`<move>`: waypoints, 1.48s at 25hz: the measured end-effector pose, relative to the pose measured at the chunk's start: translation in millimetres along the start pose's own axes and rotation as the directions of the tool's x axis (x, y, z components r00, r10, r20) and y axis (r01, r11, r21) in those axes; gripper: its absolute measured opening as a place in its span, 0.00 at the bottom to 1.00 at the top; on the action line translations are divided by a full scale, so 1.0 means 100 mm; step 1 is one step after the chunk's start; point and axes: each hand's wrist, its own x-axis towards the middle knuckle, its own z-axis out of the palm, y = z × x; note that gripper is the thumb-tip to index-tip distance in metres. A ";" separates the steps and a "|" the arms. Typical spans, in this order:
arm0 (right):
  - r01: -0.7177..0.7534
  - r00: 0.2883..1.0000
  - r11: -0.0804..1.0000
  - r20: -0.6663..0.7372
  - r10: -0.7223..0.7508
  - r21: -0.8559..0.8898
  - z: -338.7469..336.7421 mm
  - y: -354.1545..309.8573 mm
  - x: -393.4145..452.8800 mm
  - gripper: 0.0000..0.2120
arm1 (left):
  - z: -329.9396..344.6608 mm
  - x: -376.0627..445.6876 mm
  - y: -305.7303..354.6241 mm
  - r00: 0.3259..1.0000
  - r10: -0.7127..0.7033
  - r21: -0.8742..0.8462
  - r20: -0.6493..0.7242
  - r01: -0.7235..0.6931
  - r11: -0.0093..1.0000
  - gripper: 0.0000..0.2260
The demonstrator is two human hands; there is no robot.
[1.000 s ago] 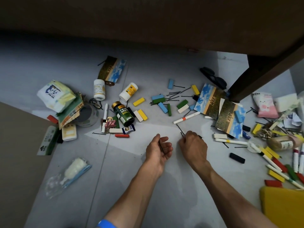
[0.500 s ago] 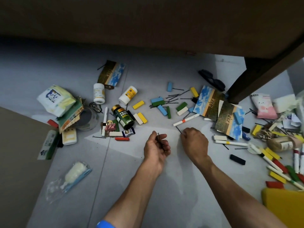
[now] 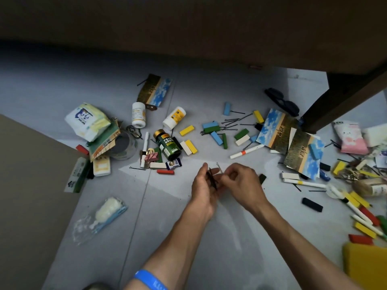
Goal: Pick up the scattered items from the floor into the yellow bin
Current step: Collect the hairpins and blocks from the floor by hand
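Two hands meet just above the grey floor in front of me: my left hand grips a small bunch of thin black hairpins, my right hand pinches a pale sliver beside them. The square yellow plastic bin sits at my near right, contents hidden. Nearly everything remains: beyond lie more loose black hairpins, coloured blocks, bottles and cards, so I judge the task barely begun.

Near the right hand's wrist side, the bin is yellow. Beyond the left hand a dark green bottle has a gold cap. Floor is pale grey.
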 end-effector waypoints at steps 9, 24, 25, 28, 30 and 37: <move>-0.382 0.906 0.918 -0.241 0.349 -0.106 -0.23 0.68 -0.13 0.12 | 0.07 0.03 -0.02 0.996 -0.044 0.032 -0.071 0.046 0.998 0.19; 0.032 0.981 0.997 -0.195 -0.018 0.070 -0.20 -0.09 0.61 0.16 | 0.06 0.17 0.32 0.995 0.095 -0.104 -0.041 -0.099 0.990 0.20; 0.070 0.981 0.994 -0.175 -0.084 -0.086 -0.14 -0.11 0.77 0.23 | 0.02 0.18 0.35 0.994 0.096 -0.079 -0.055 -0.100 0.992 0.19; 0.197 0.978 0.879 0.029 -0.205 -0.433 0.14 -0.31 1.28 0.38 | -0.18 0.20 0.47 0.992 0.107 -0.040 -0.068 -0.110 0.993 0.19; 0.215 0.976 0.805 0.106 -0.188 -0.553 0.36 -0.35 1.47 0.35 | -0.33 0.23 0.51 0.987 0.130 -0.029 -0.090 -0.133 0.991 0.18; 0.139 0.907 0.700 -0.194 -0.374 -0.701 0.77 -0.09 1.17 0.17 | -0.40 0.22 0.58 0.985 0.124 -0.049 -0.121 -0.131 0.990 0.17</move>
